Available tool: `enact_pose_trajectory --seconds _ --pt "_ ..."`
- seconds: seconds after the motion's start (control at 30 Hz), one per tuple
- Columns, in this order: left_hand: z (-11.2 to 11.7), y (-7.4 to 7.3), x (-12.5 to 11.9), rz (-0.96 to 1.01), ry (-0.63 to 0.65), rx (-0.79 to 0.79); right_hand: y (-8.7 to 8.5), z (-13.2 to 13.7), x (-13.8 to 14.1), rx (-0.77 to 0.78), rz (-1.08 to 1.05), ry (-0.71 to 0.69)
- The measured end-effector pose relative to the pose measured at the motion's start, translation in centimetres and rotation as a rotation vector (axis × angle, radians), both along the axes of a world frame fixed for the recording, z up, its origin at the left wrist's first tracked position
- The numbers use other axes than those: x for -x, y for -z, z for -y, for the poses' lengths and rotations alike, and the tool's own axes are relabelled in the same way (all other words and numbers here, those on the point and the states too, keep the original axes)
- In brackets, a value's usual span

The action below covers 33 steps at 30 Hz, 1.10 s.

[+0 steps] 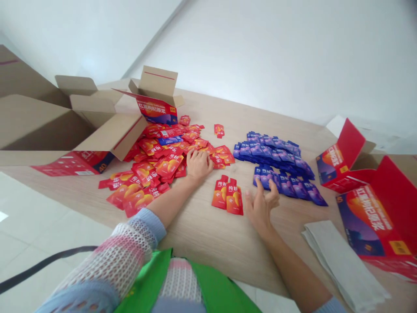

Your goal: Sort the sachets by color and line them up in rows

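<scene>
Light wood-grain tabletop (195, 234), white walls behind. Glossy red foil sachets (156, 167) are heaped loosely left of centre, overlapped at random, with a stray blue-purple sachet (170, 140) mixed in. Blue-purple sachets (273, 154) are laid out right of centre in tidier shingled rows. Two narrow-necked red sachets (227, 195) are set side by side between the two groups.

Left hand (198, 166) is laid palm down on the red heap's right edge, fingers lightly curled, no grasp visible. Right hand (261, 208) is held open, fingers spread, just short of the blue-purple rows, nothing gripped.

Open corrugated carton (42, 121) stands at left, flaps raised. Red-printed cartons (368, 208) are placed at right, beside a folded grey cloth (342, 261). Pastel open-knit sleeve (110, 261) is worn on the left arm.
</scene>
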<state>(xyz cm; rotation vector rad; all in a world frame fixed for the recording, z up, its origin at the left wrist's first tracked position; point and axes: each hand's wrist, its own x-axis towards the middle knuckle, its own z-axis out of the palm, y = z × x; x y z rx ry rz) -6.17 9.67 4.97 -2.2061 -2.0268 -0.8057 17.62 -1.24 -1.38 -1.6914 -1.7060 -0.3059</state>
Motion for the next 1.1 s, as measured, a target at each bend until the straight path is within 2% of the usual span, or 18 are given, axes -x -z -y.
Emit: enact_pose_trajectory --seconds 0.1,0.2,0.3,0.37,0.47,0.57,0.67,0.77,0.83,0.93,1.03,1.1 --pt "1.1 -2.0 1.6 0.053 -0.246 0.103 0.0 -0.5 -0.5 -0.060 0.002 0.013" --pt "2.1 -3.5 4.9 0.055 -0.512 0.281 0.3 -0.9 -0.9 -0.083 0.011 -0.005" --pt "2.9 -3.4 7.8 0.019 -0.685 0.366 0.7 -1.1 -1.1 -0.076 0.011 -0.028" --pt "3.3 -2.8 8.8 -0.016 -0.722 0.378 0.9 -1.1 -1.1 -0.062 0.000 -0.041" --pt "3.6 -2.1 9.1 -0.084 -0.677 0.364 0.8 -1.2 -1.2 -0.063 -0.009 -0.056" --pt "3.6 -2.2 9.0 -0.086 -0.606 0.417 0.2 -1.2 -1.4 -0.085 -0.016 -0.053" --pt "3.7 -3.0 9.0 0.000 -0.559 0.521 -0.4 -1.2 -1.7 -0.101 -0.058 -0.051" --pt "4.5 -4.3 8.3 0.079 -0.496 0.488 -0.9 -0.9 -1.7 -0.079 -0.238 -0.098" --pt "5.4 -5.1 6.5 0.104 -0.420 0.437 -1.1 -0.5 -1.4 0.000 -0.463 -0.183" --pt "6.9 -5.3 2.0 0.176 -0.226 0.391 -1.5 0.3 -0.3 0.164 -0.786 -0.362" --pt "8.4 -3.9 -3.4 0.286 0.005 0.436 -2.0 1.0 1.3 0.260 -0.971 -0.489" --pt "9.2 -2.4 -6.5 0.299 0.083 0.458 -2.0 1.1 2.3 0.300 -1.049 -0.523"
